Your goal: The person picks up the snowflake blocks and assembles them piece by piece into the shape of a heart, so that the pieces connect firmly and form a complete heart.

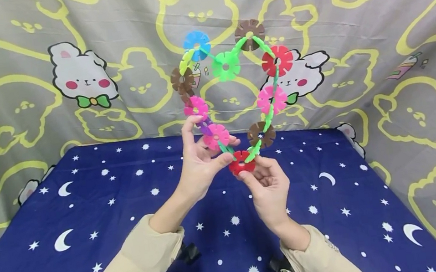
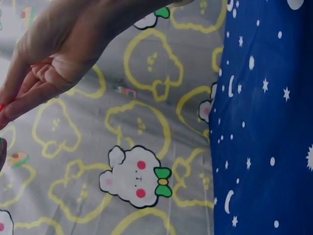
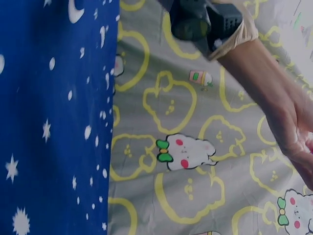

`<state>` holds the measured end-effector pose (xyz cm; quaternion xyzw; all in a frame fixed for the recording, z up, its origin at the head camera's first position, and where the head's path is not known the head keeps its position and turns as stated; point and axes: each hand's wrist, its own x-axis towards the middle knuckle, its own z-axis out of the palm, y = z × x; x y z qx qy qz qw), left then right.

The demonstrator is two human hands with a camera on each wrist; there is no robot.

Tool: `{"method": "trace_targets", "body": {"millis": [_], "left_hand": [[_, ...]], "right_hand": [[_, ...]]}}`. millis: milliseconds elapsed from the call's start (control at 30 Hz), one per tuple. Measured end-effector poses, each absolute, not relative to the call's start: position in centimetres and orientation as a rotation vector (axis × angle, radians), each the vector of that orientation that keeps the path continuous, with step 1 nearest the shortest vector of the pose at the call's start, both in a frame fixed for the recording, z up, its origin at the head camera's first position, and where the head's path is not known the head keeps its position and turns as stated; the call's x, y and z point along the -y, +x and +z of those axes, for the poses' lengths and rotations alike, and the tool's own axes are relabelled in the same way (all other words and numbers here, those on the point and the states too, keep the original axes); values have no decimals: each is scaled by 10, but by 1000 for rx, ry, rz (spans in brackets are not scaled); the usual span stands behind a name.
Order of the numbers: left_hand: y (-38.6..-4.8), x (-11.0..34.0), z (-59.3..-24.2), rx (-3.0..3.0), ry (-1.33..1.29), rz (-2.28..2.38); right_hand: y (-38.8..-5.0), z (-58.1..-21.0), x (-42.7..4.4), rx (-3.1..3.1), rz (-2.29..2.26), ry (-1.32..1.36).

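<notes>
A heart-shaped loop of slotted plastic snowflake discs is held upright above the table in the head view. Its face-on discs include a blue disc [image 1: 196,45], a light green disc [image 1: 226,66] at the top dip and a brown disc [image 1: 261,135]. My left hand [image 1: 198,161] grips the lower left side, around a pink disc [image 1: 216,136], its thumb by the bottom tip. Below that tip, my right hand [image 1: 270,186] pinches the red disc [image 1: 241,164]. The left wrist view shows my right hand [image 2: 58,54] pinching something red; the right wrist view catches part of my left hand [image 3: 293,129].
A dark blue cloth with white moons and stars covers the table [image 1: 134,257]. Behind it hangs a grey curtain [image 1: 127,10] with yellow outlines and rabbit faces. A black wrist device [image 3: 195,22] sits at my left cuff.
</notes>
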<state>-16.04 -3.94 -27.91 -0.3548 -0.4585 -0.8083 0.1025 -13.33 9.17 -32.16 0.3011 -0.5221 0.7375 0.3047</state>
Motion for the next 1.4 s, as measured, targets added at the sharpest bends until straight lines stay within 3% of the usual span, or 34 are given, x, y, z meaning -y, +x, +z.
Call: {"method": "trace_targets", "body": {"millis": [367,733,1033,1400], "left_hand": [[-158,33,-282,1372,-1063,-2319],[-157,49,-275,1668,-1009,-2164],[-156,51,-285,1782,-959,-2123],[-159,51,-293,1888,-992,-2102]], "right_hand": [[-131,-318,-92,1397,1950,725],[-142,-319,-104,1547,1832,854],[-150,-314,-125,1682,1582,716],[-157,-306,-143,1931,1382,885]]}}
